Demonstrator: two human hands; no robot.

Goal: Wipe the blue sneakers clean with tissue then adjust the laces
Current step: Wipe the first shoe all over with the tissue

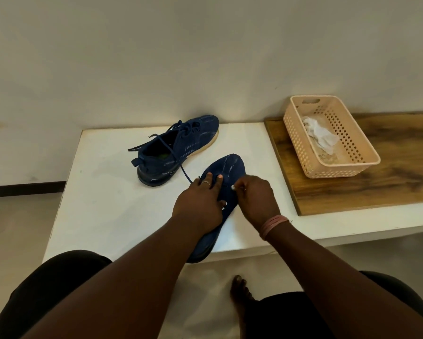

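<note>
A person sits at a white bench (102, 216) with both arms stretched over the nearer blue sneaker (227, 167); this shoe lies on the bench with its toe pointing away toward the wall and its heel jutting past the front edge. The left hand (198, 204) lies over the lacing area, fingers fairly straight and pressing down on the upper, a ring on one finger; it grasps nothing that can be made out. The right hand (254, 199) sits just beside it on the shoe's right flank, fingers curled with the tips drawn together as if pinching a lace, though the lace itself is too small and dark to confirm; pink bands (273, 226) circle that wrist.

The second blue sneaker (181, 148) stands farther back and to the left, near the wall, resting on its pale sole with the toe angled up-right; its laces (166, 143) hang loose, one end trailing down onto the bench toward the left hand.

To the right, a wooden board (401, 167) rests on the bench and carries a peach plastic basket (352, 167); a crumpled white tissue (318, 135) lies inside it, well apart from both shoes.

A bare foot (240, 289) rests on the floor below.
</note>
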